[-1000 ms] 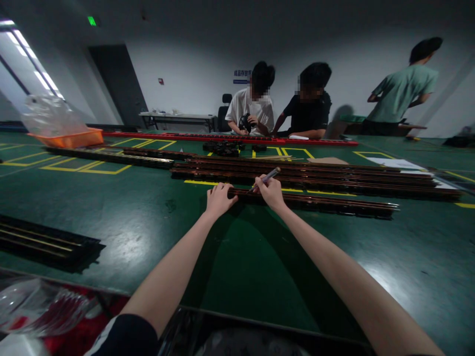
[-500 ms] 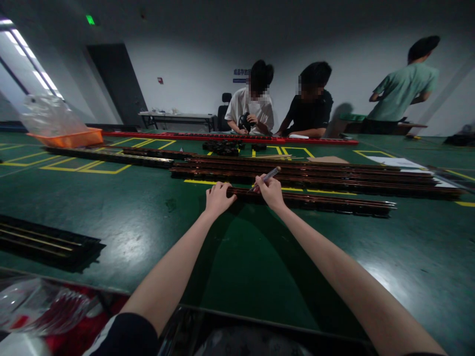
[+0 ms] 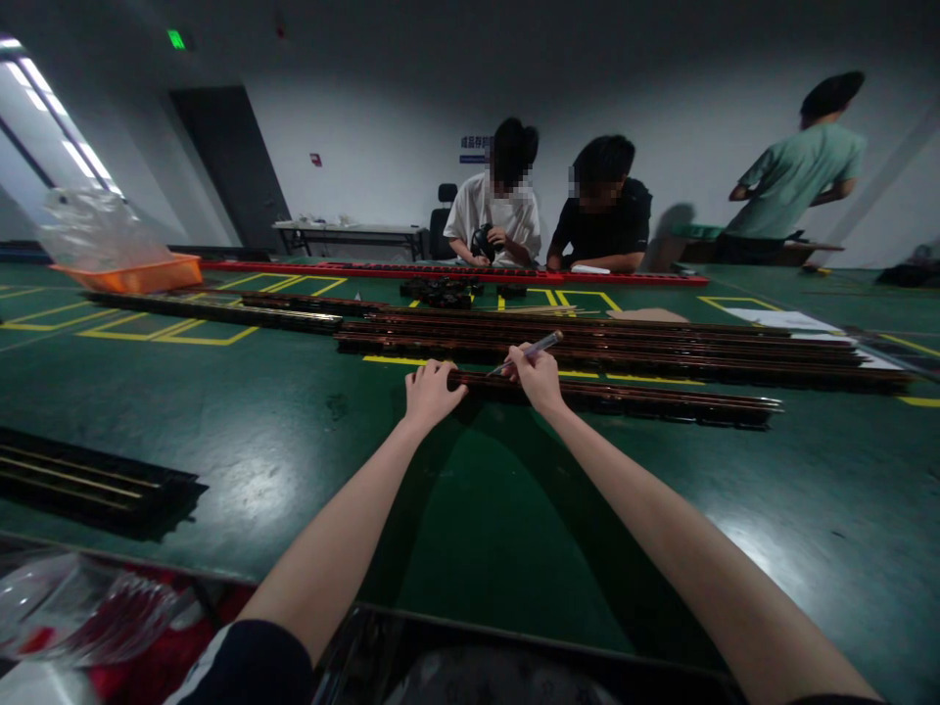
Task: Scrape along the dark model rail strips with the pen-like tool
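A long dark rail with copper-coloured strips [image 3: 646,396] lies crosswise on the green table in front of me. My left hand [image 3: 432,392] is closed around the rail's left end, fingers over its far side. In my right hand [image 3: 536,379] is a slim screwdriver [image 3: 544,342] with a clear handle, held like a pen. Its thin shaft slants down and left, and the tip is at the rail's top, a little right of my left hand. Whether the tip touches a screw is too small to tell.
Several similar rails [image 3: 624,343] lie just behind. Another dark rail group [image 3: 95,480] is at the left front. An orange tray [image 3: 132,275] with plastic bags stands back left. Across the table sit two people [image 3: 493,215]; a third person [image 3: 800,181] stands at the right.
The screwdriver has tipped lower, its handle end leaning further right, and its shaft now shows. My left hand stays on the rail. A co-worker opposite has bent the head lower.
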Demonstrator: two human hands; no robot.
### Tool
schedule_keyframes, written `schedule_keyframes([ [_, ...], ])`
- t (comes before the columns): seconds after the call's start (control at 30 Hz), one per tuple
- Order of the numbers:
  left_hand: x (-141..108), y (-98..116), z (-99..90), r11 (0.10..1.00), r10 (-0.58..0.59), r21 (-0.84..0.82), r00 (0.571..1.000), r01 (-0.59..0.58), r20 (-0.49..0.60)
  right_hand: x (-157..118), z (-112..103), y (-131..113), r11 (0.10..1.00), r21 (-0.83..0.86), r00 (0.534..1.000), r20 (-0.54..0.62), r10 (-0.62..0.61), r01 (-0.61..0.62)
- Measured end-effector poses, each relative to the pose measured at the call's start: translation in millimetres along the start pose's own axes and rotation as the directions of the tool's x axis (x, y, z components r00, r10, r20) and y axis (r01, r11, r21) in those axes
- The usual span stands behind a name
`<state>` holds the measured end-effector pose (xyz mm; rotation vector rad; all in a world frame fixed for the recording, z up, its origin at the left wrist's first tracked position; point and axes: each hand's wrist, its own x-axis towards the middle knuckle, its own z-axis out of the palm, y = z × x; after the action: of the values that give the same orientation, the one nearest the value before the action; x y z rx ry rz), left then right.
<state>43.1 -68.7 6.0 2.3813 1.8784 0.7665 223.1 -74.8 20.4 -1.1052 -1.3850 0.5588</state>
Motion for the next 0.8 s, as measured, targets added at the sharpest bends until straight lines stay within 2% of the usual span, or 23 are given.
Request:
schedule_keyframes([
  [0.3,-1.3,2.7,-2.0,1.0,-0.001,0.029,1.0,0.001,0.002,1.6,-0.4,4.5,1.0,0.018,1.0,-0.007,0.014,-0.014],
  [0.57,-2.8,5.4,-5.9,0.996,-0.009,0.085,1.0,0.011,-0.016,-0.6,0.8,4.5,0.998,-0.056,1.0,0.009,-0.004,0.005],
  [0.8,-2.0,-0.4,-4.3,0.987,-0.059,0.145,0.996,0.069,-0.072,-1.7,1.1,6.7,0.974,-0.208,0.996,0.033,-0.088,0.093],
])
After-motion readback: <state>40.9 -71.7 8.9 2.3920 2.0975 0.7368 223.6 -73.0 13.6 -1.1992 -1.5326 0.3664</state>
